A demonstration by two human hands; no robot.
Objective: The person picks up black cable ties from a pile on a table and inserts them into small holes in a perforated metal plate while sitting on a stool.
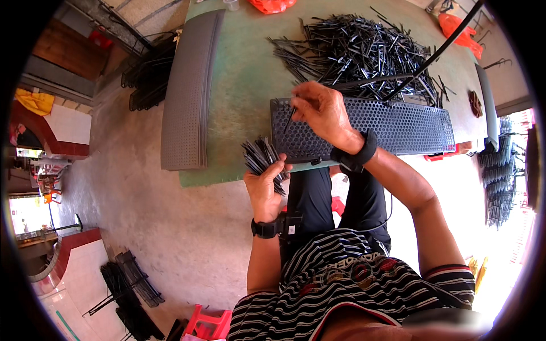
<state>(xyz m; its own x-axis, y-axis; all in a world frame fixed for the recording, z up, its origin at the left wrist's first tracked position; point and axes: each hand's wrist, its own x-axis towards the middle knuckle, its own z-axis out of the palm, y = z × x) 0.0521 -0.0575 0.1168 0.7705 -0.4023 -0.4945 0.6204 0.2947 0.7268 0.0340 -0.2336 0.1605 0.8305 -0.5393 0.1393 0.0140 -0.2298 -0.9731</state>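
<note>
My left hand (265, 192) is closed around a bundle of thin black strips (260, 154) just off the table's near edge. A black perforated panel (392, 126) with round holes lies along that edge, to the right of the bundle. Over the panel's left end, my right hand (327, 115) pinches a single thin black strip (289, 119) between thumb and fingers. The strip slants down toward the panel; whether its tip touches cannot be made out. Behind the panel spreads a large loose pile of similar black strips (369, 54).
The green table (242, 85) bears a stack of grey perforated sheets (190, 96) at its left. A black rod (441, 52) slants over the pile. Orange-red plastic bags (272, 5) lie at the far side. A red stool (207, 323) and black racks (133, 284) stand on the floor.
</note>
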